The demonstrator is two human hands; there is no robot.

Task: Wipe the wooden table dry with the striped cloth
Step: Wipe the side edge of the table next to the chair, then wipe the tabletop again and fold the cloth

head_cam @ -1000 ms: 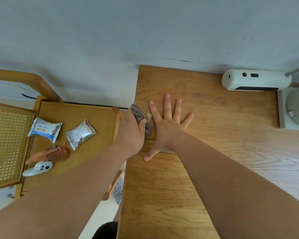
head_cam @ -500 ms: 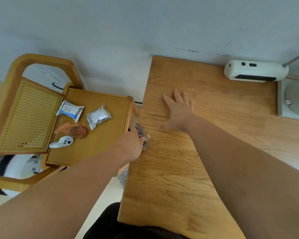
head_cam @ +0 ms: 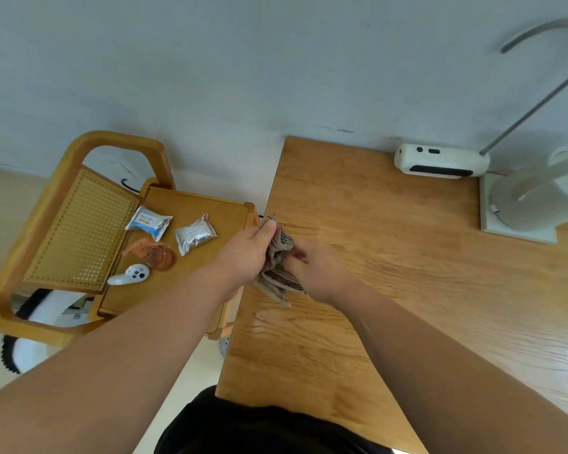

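Nearest you, below the dark garment (head_cam: 259, 427) at your lap, both forearms reach out to the left edge of the pale, grainy wooden table (head_cam: 391, 290). Your left hand (head_cam: 243, 253) curls its fingers over the top of the brown-and-grey striped cloth (head_cam: 277, 276), and your right hand (head_cam: 318, 270) clutches the same bundle from the other side. The striped cloth is bunched up between them, its lower end trailing onto the wood at the table's left edge, not spread flat.

By the look of it you are gathering or refolding the cloth, so most of the wiping seems to lie ahead. A glossy patch shows at the near right of the board; whether that is water or glare you cannot tell from here.

Just left of the table stands a honey-coloured side cart (head_cam: 210, 204) with two foil packets (head_cam: 195, 234), an orange spray bottle (head_cam: 154, 255) and a white controller (head_cam: 128, 275). Farther back, by the wall, sit a white oblong device (head_cam: 440, 160) and a white lamp base (head_cam: 518, 211).
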